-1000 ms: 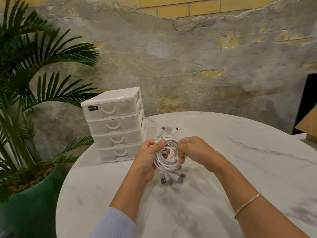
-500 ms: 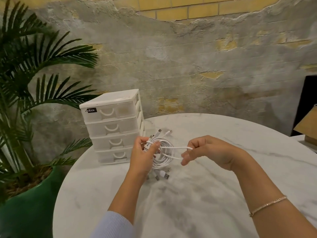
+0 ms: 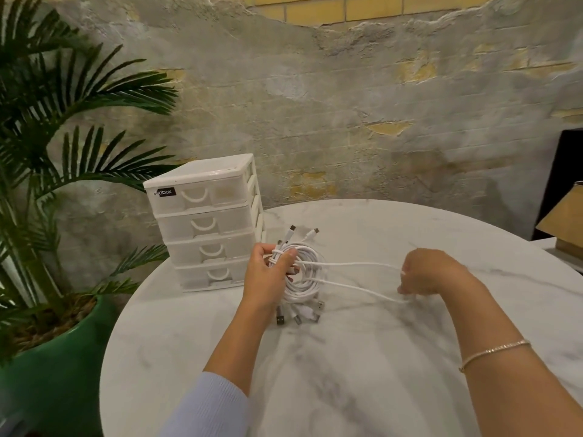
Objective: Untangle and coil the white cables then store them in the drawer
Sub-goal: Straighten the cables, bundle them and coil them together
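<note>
1. Head view: left hand grips the coil of white cables at its left rim, thumb over the bundle, coil held upright just above the marble table; plug ends dangle below and stick up at the far side.
2. Right hand, fingers curled, pinches a drawn-out loop of cable. Hands well apart.
3. Key relation: the loop's two strands run left–right from coil to right hand, its long axis across the table.
4. Drawer unit stands far-left, just beyond the left hand, the nearer hand; all four drawers look closed.
</note>
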Demonstrator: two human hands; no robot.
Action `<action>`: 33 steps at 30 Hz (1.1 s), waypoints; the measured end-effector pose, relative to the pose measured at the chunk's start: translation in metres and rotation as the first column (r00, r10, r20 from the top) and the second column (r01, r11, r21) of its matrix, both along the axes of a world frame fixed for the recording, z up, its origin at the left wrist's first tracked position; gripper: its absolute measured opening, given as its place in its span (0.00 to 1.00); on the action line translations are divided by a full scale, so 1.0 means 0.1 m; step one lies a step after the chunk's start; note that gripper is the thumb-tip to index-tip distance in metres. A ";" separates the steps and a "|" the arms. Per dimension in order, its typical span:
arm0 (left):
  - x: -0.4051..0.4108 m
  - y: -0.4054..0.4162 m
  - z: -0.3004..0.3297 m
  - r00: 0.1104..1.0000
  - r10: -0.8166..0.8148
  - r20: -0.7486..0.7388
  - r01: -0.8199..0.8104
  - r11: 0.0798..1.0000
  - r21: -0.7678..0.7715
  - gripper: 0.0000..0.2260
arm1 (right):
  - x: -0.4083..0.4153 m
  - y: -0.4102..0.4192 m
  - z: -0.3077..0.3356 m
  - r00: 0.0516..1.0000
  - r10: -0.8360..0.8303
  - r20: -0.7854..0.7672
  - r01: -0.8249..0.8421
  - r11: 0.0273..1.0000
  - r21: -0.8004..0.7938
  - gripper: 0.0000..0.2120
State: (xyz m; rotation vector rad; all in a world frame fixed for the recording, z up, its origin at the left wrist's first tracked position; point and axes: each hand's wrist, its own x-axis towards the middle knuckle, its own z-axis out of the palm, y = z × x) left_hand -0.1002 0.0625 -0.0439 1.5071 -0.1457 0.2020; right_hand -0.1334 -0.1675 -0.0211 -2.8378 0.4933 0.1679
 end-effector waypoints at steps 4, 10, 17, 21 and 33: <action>0.04 0.06 0.00 0.998 0.032 -0.050 -0.036 0.995 -0.089 0.08 | -0.07 0.24 0.02 0.972 0.190 0.141 -0.214 0.960 0.182 0.22; 0.04 0.02 -0.03 0.996 0.038 -0.080 -0.047 0.992 -0.119 0.09 | -0.18 0.82 0.19 0.706 0.299 0.642 -0.499 0.854 0.151 0.07; 0.06 0.04 -0.06 0.994 0.062 -0.090 -0.072 0.990 -0.121 0.09 | -0.05 1.05 -0.02 0.829 0.367 0.422 -0.379 0.924 -0.060 0.13; 0.09 0.06 -0.07 0.993 0.082 -0.089 -0.090 0.992 -0.092 0.09 | 0.00 0.91 0.04 0.825 0.287 0.486 -0.324 0.946 -0.009 0.10; 0.12 0.11 -0.07 0.989 0.110 -0.101 -0.120 0.988 -0.097 0.09 | -0.13 -0.06 0.18 0.361 -0.757 0.544 0.299 0.647 0.702 0.12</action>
